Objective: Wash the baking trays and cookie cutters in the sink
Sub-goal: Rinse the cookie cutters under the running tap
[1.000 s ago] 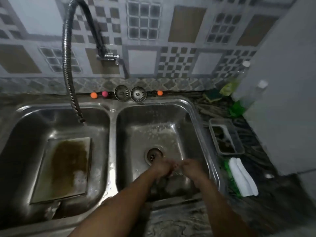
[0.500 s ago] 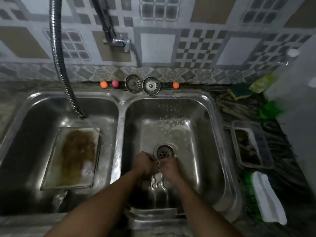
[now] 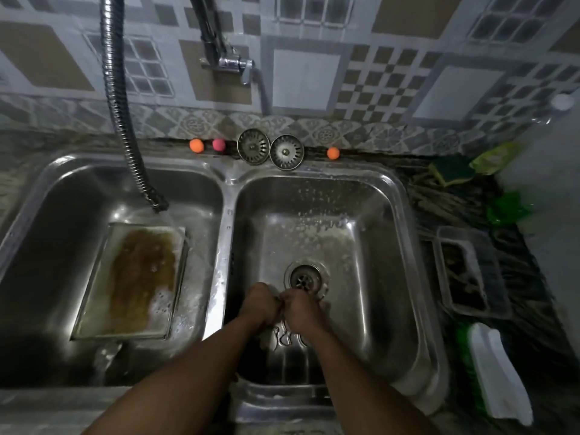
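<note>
double sink (image 3: 226, 196), steel. in left basin, baking tray (image 3: 94, 302) lying flat, brown-stained, long axis running near to far, suds at near right corner. in right basin, left hand (image 3: 262, 304) and right hand (image 3: 303, 309) knuckle to knuckle just this side of drain (image 3: 305, 277), fingers curled on cookie cutter (image 3: 284, 335), its outline pointing back between wrists. barely shifted since half a second ago.

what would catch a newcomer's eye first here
The left hand and right hand meet, both curled, beside the drain in the right basin. A baking tray stained brown, with foam on it, lies in the left basin by the end of the hanging hose. Three bright little balls sit behind the basins.
</note>
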Demonstrator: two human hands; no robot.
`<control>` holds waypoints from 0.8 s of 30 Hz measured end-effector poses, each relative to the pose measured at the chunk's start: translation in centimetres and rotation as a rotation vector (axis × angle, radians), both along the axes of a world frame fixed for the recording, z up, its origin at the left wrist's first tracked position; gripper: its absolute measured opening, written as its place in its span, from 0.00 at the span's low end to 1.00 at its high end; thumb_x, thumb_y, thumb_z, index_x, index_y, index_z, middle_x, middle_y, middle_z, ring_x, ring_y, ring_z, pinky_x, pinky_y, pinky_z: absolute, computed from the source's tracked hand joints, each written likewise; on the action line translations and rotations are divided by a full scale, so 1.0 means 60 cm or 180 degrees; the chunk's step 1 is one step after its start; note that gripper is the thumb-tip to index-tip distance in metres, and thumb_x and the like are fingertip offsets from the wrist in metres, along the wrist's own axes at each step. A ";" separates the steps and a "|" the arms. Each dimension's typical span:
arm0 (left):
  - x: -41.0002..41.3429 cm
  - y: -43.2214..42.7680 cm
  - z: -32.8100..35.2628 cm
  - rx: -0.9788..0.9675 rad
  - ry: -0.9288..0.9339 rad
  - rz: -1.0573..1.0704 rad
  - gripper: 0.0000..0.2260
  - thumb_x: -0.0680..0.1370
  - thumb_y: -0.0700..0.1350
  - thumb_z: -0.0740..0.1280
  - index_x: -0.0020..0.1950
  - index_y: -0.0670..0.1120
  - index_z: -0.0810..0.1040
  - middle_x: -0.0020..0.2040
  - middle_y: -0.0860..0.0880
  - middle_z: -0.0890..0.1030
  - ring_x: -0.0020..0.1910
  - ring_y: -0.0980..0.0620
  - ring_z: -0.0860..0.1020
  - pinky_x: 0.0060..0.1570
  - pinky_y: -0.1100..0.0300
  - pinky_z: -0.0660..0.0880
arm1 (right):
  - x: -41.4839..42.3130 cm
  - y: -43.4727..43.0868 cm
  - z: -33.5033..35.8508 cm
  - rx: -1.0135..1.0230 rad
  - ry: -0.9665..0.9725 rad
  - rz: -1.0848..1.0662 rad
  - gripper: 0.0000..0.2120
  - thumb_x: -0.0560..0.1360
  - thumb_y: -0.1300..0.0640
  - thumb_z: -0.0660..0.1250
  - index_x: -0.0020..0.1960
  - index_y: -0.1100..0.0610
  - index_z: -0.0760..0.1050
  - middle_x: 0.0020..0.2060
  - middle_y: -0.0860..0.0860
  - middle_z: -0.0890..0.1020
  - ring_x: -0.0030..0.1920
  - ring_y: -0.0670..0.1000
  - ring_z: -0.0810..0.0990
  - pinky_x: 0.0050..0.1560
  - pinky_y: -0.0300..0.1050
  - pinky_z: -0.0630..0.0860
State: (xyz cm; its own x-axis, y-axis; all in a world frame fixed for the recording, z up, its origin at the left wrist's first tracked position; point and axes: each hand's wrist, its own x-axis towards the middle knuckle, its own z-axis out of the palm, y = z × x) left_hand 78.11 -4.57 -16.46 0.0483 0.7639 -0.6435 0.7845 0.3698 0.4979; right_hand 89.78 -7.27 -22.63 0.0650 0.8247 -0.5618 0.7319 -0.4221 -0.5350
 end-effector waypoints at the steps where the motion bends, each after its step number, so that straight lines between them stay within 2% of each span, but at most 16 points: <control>1: -0.001 0.002 0.009 0.0026 0.0020 0.0038 0.15 0.76 0.46 0.70 0.58 0.39 0.79 0.58 0.41 0.82 0.58 0.46 0.80 0.53 0.61 0.73 | 0.004 0.001 0.006 0.0056 0.0066 -0.0121 0.16 0.67 0.57 0.60 0.48 0.49 0.82 0.48 0.50 0.85 0.52 0.53 0.83 0.55 0.50 0.78; 3: -0.006 0.009 0.040 0.0136 -0.0056 0.0134 0.19 0.75 0.43 0.70 0.65 0.37 0.76 0.62 0.40 0.80 0.63 0.45 0.78 0.58 0.61 0.71 | 0.013 0.011 0.025 0.0152 0.0101 -0.0336 0.15 0.70 0.59 0.64 0.54 0.51 0.83 0.53 0.49 0.84 0.57 0.51 0.80 0.62 0.49 0.74; 5: -0.014 0.022 0.067 0.0317 -0.0378 0.0319 0.18 0.74 0.42 0.70 0.63 0.38 0.78 0.56 0.40 0.83 0.59 0.45 0.80 0.56 0.61 0.73 | 0.016 0.027 0.065 0.0486 0.0053 -0.0583 0.15 0.69 0.58 0.63 0.52 0.53 0.83 0.52 0.51 0.85 0.55 0.52 0.82 0.59 0.49 0.76; 7: -0.030 0.038 0.098 0.0614 -0.0774 0.0574 0.20 0.71 0.49 0.68 0.60 0.42 0.80 0.49 0.41 0.85 0.52 0.43 0.84 0.54 0.55 0.79 | 0.004 0.039 0.127 0.0756 0.0150 -0.0862 0.15 0.71 0.54 0.61 0.53 0.53 0.83 0.51 0.51 0.85 0.52 0.53 0.83 0.57 0.48 0.78; 9: -0.054 0.053 0.121 0.0882 -0.1080 0.0769 0.16 0.71 0.49 0.67 0.56 0.45 0.81 0.44 0.43 0.85 0.44 0.43 0.85 0.47 0.48 0.82 | -0.017 0.054 0.175 0.0995 0.0297 -0.0889 0.12 0.76 0.58 0.64 0.55 0.56 0.82 0.52 0.52 0.84 0.52 0.51 0.82 0.55 0.38 0.75; 11: -0.086 0.060 0.163 0.1190 -0.1191 0.0928 0.08 0.74 0.43 0.68 0.50 0.46 0.83 0.41 0.44 0.85 0.40 0.44 0.84 0.43 0.54 0.82 | -0.053 0.066 0.219 0.1290 0.0495 -0.0890 0.10 0.76 0.65 0.65 0.56 0.61 0.82 0.50 0.51 0.83 0.50 0.48 0.80 0.49 0.30 0.71; 13: -0.134 0.068 0.184 0.1533 -0.1142 0.0919 0.06 0.74 0.40 0.67 0.45 0.44 0.84 0.37 0.47 0.84 0.38 0.48 0.82 0.39 0.62 0.77 | -0.098 0.076 0.246 0.1552 0.0735 -0.0883 0.10 0.75 0.67 0.66 0.55 0.63 0.82 0.49 0.53 0.83 0.47 0.48 0.80 0.46 0.29 0.71; 15: -0.192 0.068 0.197 0.1598 -0.1103 0.0952 0.07 0.73 0.45 0.67 0.40 0.46 0.83 0.34 0.49 0.82 0.35 0.48 0.82 0.37 0.60 0.77 | -0.150 0.080 0.259 0.1581 0.0939 -0.0912 0.10 0.75 0.68 0.66 0.55 0.64 0.81 0.45 0.54 0.83 0.41 0.46 0.80 0.40 0.26 0.71; 17: -0.264 0.065 0.191 0.1516 -0.0957 0.1014 0.09 0.75 0.47 0.68 0.38 0.46 0.83 0.34 0.48 0.83 0.35 0.49 0.82 0.37 0.59 0.78 | -0.206 0.083 0.257 0.1428 0.1242 -0.1034 0.10 0.76 0.68 0.66 0.55 0.63 0.81 0.40 0.55 0.82 0.32 0.41 0.78 0.34 0.30 0.72; 20: -0.366 0.048 0.191 0.1389 -0.0490 0.1045 0.13 0.76 0.47 0.63 0.36 0.43 0.81 0.32 0.44 0.81 0.35 0.51 0.83 0.34 0.58 0.78 | -0.293 0.082 0.242 0.1321 0.1216 -0.0772 0.08 0.76 0.64 0.67 0.52 0.61 0.83 0.38 0.50 0.82 0.34 0.43 0.78 0.39 0.36 0.73; 21: -0.395 0.038 0.193 0.1272 -0.0319 0.0988 0.13 0.78 0.46 0.63 0.38 0.42 0.81 0.35 0.42 0.82 0.37 0.52 0.83 0.35 0.58 0.77 | -0.321 0.079 0.240 0.1227 0.1179 -0.0611 0.08 0.76 0.63 0.67 0.51 0.59 0.84 0.38 0.50 0.83 0.36 0.45 0.79 0.40 0.36 0.73; 24: -0.477 0.021 0.158 0.0739 0.0363 0.0342 0.11 0.80 0.45 0.64 0.53 0.39 0.82 0.52 0.40 0.83 0.54 0.43 0.81 0.45 0.59 0.72 | -0.396 0.062 0.225 0.0886 0.0979 -0.0041 0.08 0.75 0.63 0.65 0.45 0.60 0.84 0.40 0.54 0.85 0.41 0.49 0.82 0.40 0.37 0.73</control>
